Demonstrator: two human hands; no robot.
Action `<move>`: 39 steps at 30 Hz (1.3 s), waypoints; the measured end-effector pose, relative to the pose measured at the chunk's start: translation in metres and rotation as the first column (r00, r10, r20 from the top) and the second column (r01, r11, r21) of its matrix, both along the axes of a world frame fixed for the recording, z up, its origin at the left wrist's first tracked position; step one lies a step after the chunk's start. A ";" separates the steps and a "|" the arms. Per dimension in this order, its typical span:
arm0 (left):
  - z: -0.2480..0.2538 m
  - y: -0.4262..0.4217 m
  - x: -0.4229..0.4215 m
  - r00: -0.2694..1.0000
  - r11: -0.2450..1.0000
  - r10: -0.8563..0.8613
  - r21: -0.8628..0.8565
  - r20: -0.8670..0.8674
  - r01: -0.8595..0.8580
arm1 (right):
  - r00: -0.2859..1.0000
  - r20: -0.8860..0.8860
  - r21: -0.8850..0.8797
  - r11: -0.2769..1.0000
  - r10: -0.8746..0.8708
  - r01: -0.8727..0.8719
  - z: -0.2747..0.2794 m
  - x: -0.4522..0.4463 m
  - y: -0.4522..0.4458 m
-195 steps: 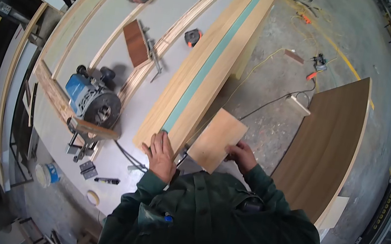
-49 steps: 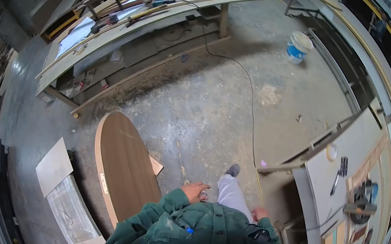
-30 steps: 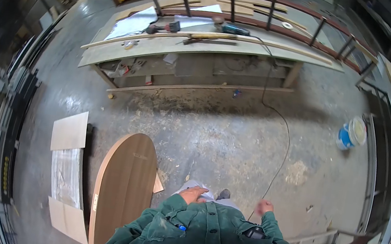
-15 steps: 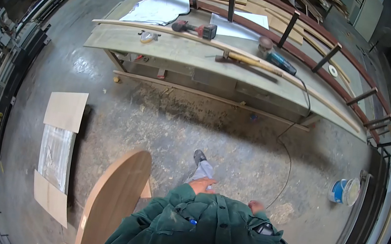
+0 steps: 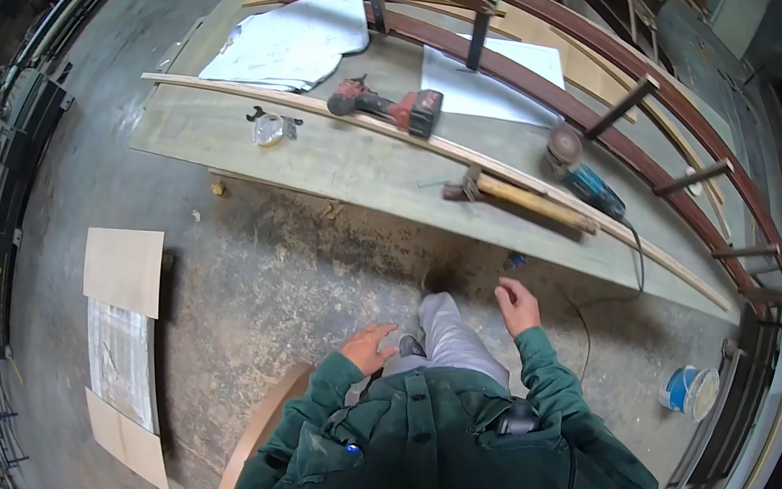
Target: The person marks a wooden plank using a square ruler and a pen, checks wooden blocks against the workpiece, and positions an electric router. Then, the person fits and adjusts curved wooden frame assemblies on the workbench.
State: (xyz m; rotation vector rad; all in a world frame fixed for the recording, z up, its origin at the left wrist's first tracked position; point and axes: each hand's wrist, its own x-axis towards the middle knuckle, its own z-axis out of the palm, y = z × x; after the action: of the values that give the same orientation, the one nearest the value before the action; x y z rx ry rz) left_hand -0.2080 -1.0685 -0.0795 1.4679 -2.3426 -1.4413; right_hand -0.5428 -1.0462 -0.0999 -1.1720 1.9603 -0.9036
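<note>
My left hand (image 5: 367, 346) hangs in front of my body, its fingers apart and holding nothing. Farther forward, toward the bench edge, my right hand (image 5: 517, 307) has loosely bent fingers with nothing visible in them. Nearest to it on the workbench (image 5: 322, 163) lies a hammer (image 5: 529, 200) with a wooden handle. An angle grinder (image 5: 587, 181) rests beyond that, its cord trailing over the edge. A red and black cordless drill (image 5: 386, 105) lies farther left. By a dark wrench (image 5: 274, 115) is a roll of tape (image 5: 267, 130).
A long wooden strip (image 5: 484, 164) runs along the bench. Behind it stand a curved dark-red frame (image 5: 585, 29) and paper sheets (image 5: 296, 36). Boards (image 5: 121, 270) lie on the floor at left; a curved wooden piece (image 5: 269, 419) is beside me. At right stands a bucket (image 5: 690, 390).
I have stepped closer to the bench. My right hand has swung forward and up into clear view; my left hand has moved slightly left. The curved wooden piece is now mostly behind my arm.
</note>
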 end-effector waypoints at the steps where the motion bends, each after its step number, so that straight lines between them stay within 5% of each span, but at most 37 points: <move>1: -0.003 -0.011 0.000 1.000 1.000 0.010 0.026 -0.029 -0.010 | 1.000 -0.010 -0.116 0.993 0.030 -0.031 0.014 0.011 -0.033; 3: -0.026 -0.036 0.003 0.999 0.999 0.031 0.033 -0.014 -0.030 | 0.996 -0.007 -0.234 0.968 0.093 -0.092 0.042 0.030 -0.094; 6: -0.027 -0.085 0.007 0.989 0.986 0.109 0.138 -0.104 -0.094 | 0.936 -0.304 -0.523 0.791 0.175 -0.317 0.057 0.050 -0.181; 12: 0.038 -0.203 0.044 0.939 0.947 0.293 -0.078 -0.180 -0.310 | 0.902 -0.197 -0.509 0.746 0.383 -0.428 0.073 0.072 -0.281; 17: 0.051 -0.341 0.108 0.943 0.871 0.307 -0.362 -0.130 -0.333 | 0.955 0.138 -0.350 0.915 0.264 -0.202 0.063 0.067 -0.319; 27: -0.019 -0.735 0.226 0.903 0.734 0.418 -0.623 0.100 -0.271 | 0.930 0.167 -0.165 0.921 -0.327 0.353 0.049 0.090 -0.305; 31: -0.030 -0.829 0.231 0.869 0.660 0.488 -0.685 0.078 -0.309 | 0.921 0.043 -0.101 0.916 -0.386 0.389 0.057 0.133 -0.299; 39: -0.036 -0.913 0.233 0.809 0.799 0.505 -0.517 0.299 -0.308 | 0.948 -0.196 0.044 0.964 -0.249 0.263 0.089 0.199 -0.324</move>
State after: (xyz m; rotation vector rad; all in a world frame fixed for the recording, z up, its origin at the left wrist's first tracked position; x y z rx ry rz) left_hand 0.0253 -1.9815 -0.1158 2.1138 -2.1165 -0.4566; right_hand -0.3437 -1.3703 -0.0110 -1.0086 2.3199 -0.8707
